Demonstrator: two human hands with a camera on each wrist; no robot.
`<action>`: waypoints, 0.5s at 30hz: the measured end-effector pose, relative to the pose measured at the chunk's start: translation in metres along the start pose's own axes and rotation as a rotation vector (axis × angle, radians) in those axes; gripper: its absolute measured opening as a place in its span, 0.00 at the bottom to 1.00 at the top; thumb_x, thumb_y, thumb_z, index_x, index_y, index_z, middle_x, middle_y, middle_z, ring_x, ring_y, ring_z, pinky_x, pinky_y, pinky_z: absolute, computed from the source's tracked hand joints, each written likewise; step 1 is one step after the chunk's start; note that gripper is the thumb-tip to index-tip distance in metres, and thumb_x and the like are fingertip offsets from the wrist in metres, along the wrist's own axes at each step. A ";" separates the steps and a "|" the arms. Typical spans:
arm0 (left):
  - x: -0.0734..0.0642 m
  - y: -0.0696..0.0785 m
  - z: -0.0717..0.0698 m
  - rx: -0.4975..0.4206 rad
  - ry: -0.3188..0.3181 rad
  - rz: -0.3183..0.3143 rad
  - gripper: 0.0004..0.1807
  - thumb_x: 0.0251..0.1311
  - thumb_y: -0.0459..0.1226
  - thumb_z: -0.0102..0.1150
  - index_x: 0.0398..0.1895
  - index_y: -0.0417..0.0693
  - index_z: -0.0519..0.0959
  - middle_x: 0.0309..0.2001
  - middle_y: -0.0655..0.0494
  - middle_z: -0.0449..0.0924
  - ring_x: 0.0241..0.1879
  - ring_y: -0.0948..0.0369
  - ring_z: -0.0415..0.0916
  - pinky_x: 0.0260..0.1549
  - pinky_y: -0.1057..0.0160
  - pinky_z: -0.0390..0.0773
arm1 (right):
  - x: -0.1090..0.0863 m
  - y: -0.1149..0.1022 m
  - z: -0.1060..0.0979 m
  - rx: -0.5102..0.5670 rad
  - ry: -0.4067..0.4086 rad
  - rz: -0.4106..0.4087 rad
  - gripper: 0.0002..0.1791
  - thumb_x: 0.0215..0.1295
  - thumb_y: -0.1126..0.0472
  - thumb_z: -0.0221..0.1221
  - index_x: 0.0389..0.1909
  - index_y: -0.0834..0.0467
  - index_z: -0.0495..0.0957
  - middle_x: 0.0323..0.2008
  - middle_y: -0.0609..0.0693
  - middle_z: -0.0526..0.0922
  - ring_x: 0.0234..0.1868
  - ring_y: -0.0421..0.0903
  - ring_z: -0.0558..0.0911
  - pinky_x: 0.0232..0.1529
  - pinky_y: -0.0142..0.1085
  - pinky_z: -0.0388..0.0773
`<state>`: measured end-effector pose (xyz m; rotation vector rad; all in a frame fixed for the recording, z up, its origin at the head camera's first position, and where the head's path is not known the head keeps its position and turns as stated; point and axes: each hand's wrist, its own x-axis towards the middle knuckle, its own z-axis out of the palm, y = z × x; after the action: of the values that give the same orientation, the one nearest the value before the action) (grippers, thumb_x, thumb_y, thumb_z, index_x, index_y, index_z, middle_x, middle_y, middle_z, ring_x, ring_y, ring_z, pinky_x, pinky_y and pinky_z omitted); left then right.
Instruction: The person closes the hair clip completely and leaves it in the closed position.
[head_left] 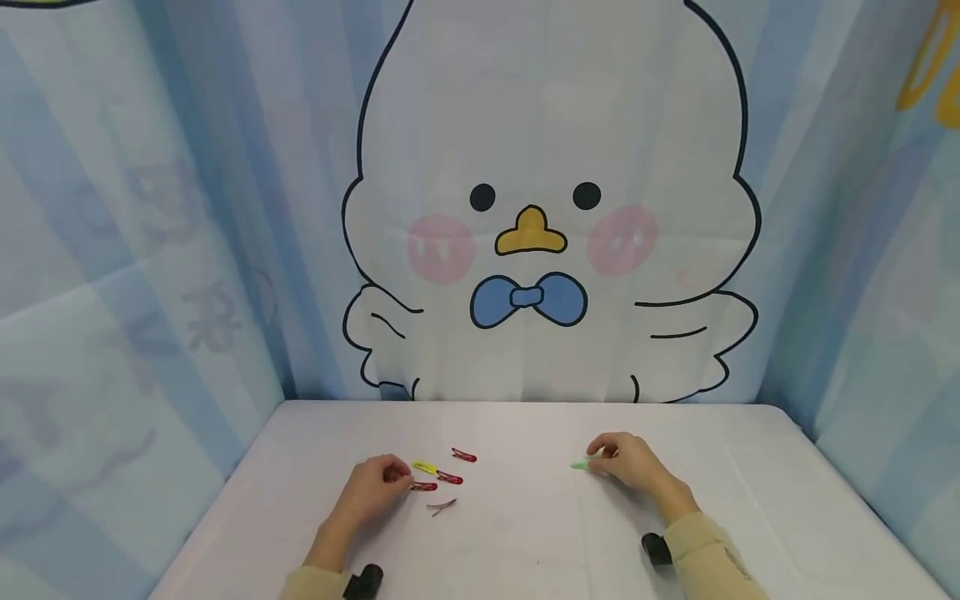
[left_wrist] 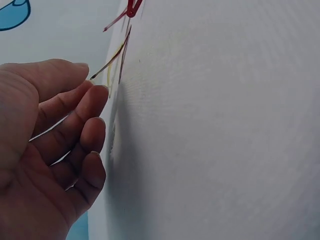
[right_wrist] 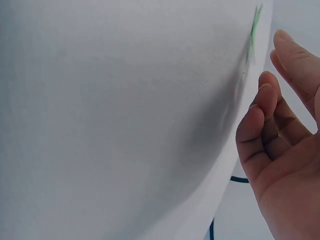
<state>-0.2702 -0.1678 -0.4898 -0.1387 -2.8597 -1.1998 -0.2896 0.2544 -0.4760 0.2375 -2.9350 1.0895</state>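
My left hand (head_left: 377,487) pinches the near end of a dark red hair clip (head_left: 425,486) between thumb and fingertips. In the left wrist view that clip (left_wrist: 114,56) slants up from the fingers. A yellow hair clip (head_left: 424,467) and a red hair clip (head_left: 451,478) lie just beyond it. Another red hair clip (head_left: 464,455) is farther back, and a reddish one with its legs spread (head_left: 442,505) lies nearer. At the right, my right hand (head_left: 628,461) hovers beside a green hair clip (head_left: 580,465). Its thumb and fingers are apart, with the green clip (right_wrist: 255,31) on the table past the fingertips.
A white-covered table (head_left: 517,550) spans the area under both hands. Behind it hangs a pale blue curtain (head_left: 315,208) with a printed white cartoon bird, and more curtain encloses both sides. Black wrist devices (head_left: 657,550) sit by the sleeves.
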 end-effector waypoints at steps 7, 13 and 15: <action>-0.001 -0.003 0.002 0.003 -0.029 -0.031 0.03 0.60 0.34 0.67 0.32 0.44 0.82 0.27 0.57 0.76 0.30 0.59 0.71 0.33 0.59 0.75 | -0.002 -0.009 -0.001 0.023 0.018 -0.006 0.06 0.63 0.62 0.68 0.40 0.57 0.84 0.29 0.47 0.75 0.32 0.45 0.72 0.32 0.38 0.70; -0.001 -0.001 0.002 -0.012 -0.007 -0.027 0.03 0.60 0.34 0.67 0.32 0.44 0.83 0.28 0.58 0.77 0.30 0.60 0.72 0.34 0.59 0.74 | -0.006 -0.016 -0.004 0.036 0.045 -0.001 0.07 0.64 0.61 0.68 0.42 0.57 0.84 0.30 0.47 0.75 0.32 0.45 0.72 0.32 0.38 0.70; -0.001 0.000 0.002 -0.023 -0.006 -0.029 0.03 0.61 0.35 0.67 0.33 0.44 0.83 0.28 0.58 0.77 0.30 0.60 0.72 0.34 0.59 0.74 | -0.007 -0.017 -0.005 0.038 0.055 0.001 0.08 0.64 0.61 0.68 0.42 0.57 0.84 0.30 0.47 0.75 0.32 0.45 0.72 0.31 0.38 0.70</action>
<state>-0.2694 -0.1662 -0.4913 -0.1021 -2.8628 -1.2402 -0.2806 0.2461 -0.4618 0.2033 -2.8685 1.1336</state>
